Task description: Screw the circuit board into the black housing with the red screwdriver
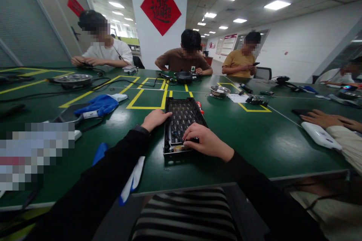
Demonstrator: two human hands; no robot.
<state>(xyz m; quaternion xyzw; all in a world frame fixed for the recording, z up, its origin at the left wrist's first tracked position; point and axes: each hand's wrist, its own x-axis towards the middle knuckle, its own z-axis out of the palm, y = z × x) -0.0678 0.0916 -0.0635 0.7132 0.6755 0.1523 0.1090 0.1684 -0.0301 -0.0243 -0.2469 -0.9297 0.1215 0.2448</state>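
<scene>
On the green table in front of me lies a black case (185, 115), long side pointing away, with rows of small metallic pieces that look like screwdriver bits. My left hand (155, 120) grips its left rim, thumb over the edge. Over the near right part of the case, my right hand (206, 140) has its fingers curled together in a pinch; whatever is between the fingertips is hidden. A small yellowish part (178, 148) shows at the case's near end, beside the right fingertips. Red round objects (200, 107) lie just beyond its right side.
Blue-and-white gloves (98, 105) and cables lie to the left. A metal dish (220, 90) and small black parts (256, 100) sit beyond the case. At right, a co-worker's hands (325, 118) rest near a white device (321, 135). Several people sit around the table.
</scene>
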